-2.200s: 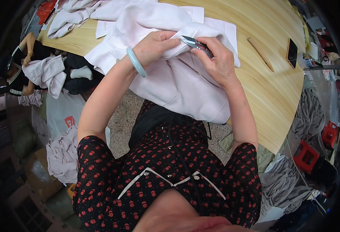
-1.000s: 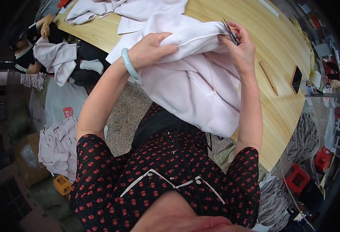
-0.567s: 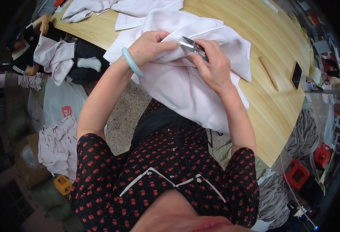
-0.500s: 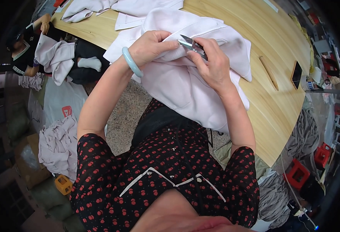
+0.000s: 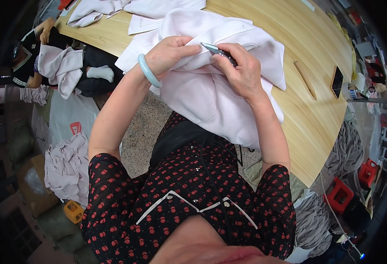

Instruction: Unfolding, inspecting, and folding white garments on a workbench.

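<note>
Plastic (image 5: 72, 112), left of and nearer the body than the left hand (image 5: 169, 55), bears a red printed mark (image 5: 75, 127) (too small to read). The left hand pinches the pale garment (image 5: 220, 105) spread beneath both hands. The right hand (image 5: 242, 72) grips snips (image 5: 217, 51), handles partly hidden, their long axis slanting away leftward, tips beside the left thumb.

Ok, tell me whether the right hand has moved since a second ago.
Yes: judged against the wooden stick, the right hand has shifted left, closer to the left hand.

1 pr snips (image 5: 220, 51), 1 wdn stick (image 5: 305, 80), 1 ph. (image 5: 337, 82), 1 bangle (image 5: 149, 72), 2 red stools (image 5: 346, 192) (image 5: 368, 170).
</note>
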Action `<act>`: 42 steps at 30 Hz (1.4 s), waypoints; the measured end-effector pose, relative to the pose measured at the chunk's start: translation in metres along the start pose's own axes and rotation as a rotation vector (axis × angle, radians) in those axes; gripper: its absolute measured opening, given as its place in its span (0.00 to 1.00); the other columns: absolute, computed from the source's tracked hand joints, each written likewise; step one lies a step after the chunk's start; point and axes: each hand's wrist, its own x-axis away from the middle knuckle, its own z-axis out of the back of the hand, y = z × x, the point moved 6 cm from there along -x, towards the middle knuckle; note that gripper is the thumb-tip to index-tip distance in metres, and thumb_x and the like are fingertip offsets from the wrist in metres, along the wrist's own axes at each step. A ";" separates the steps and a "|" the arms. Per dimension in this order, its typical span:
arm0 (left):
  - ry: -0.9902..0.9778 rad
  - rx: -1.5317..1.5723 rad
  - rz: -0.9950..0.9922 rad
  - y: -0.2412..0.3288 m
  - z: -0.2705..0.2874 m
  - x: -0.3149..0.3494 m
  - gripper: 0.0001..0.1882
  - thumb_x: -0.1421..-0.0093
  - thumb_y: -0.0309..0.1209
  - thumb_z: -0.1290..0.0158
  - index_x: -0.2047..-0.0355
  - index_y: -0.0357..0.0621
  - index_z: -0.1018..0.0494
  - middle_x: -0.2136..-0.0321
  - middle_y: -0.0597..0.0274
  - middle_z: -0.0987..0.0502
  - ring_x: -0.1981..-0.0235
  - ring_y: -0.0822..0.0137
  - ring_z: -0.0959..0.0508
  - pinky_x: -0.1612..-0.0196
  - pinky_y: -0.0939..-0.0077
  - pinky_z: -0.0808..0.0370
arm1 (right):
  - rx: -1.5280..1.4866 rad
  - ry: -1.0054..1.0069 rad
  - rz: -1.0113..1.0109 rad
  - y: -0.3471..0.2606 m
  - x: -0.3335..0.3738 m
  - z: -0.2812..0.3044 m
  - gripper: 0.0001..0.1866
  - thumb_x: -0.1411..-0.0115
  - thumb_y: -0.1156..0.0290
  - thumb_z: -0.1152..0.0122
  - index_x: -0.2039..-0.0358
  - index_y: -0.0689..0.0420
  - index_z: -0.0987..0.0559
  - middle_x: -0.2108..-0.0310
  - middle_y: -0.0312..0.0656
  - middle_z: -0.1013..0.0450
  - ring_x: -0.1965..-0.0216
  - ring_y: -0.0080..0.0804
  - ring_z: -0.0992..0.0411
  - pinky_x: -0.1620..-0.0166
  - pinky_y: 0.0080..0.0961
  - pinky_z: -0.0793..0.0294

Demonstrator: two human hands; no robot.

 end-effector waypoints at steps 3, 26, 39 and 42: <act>0.001 0.004 0.021 0.002 0.000 0.000 0.16 0.41 0.31 0.48 0.56 0.34 0.27 0.64 0.62 0.23 0.65 0.75 0.24 0.59 0.81 0.28 | -0.111 0.061 -0.071 0.006 -0.003 0.005 0.14 0.48 0.73 0.38 0.60 0.59 0.24 0.67 0.40 0.25 0.68 0.30 0.26 0.63 0.23 0.28; 0.545 -1.051 -0.783 -0.039 0.049 0.081 0.24 0.54 0.34 0.38 0.58 0.36 0.30 0.65 0.50 0.28 0.62 0.52 0.27 0.58 0.64 0.29 | -0.081 -0.528 -0.074 0.001 -0.008 -0.056 0.23 0.50 0.71 0.39 0.51 0.53 0.27 0.63 0.44 0.24 0.61 0.37 0.25 0.57 0.30 0.28; 0.415 -0.778 -0.311 -0.007 0.091 0.069 0.10 0.42 0.28 0.51 0.63 0.34 0.28 0.73 0.58 0.24 0.71 0.63 0.24 0.64 0.73 0.28 | -0.199 -0.135 -0.063 -0.014 -0.061 -0.012 0.10 0.45 0.76 0.40 0.62 0.63 0.24 0.74 0.31 0.28 0.72 0.15 0.32 0.69 0.15 0.31; 0.380 -0.419 -0.359 0.009 0.091 0.065 0.13 0.42 0.31 0.50 0.62 0.31 0.29 0.70 0.60 0.24 0.69 0.72 0.26 0.64 0.79 0.28 | -0.034 -0.043 -0.175 0.000 -0.080 -0.008 0.13 0.45 0.69 0.38 0.61 0.61 0.24 0.72 0.34 0.28 0.72 0.19 0.31 0.68 0.18 0.30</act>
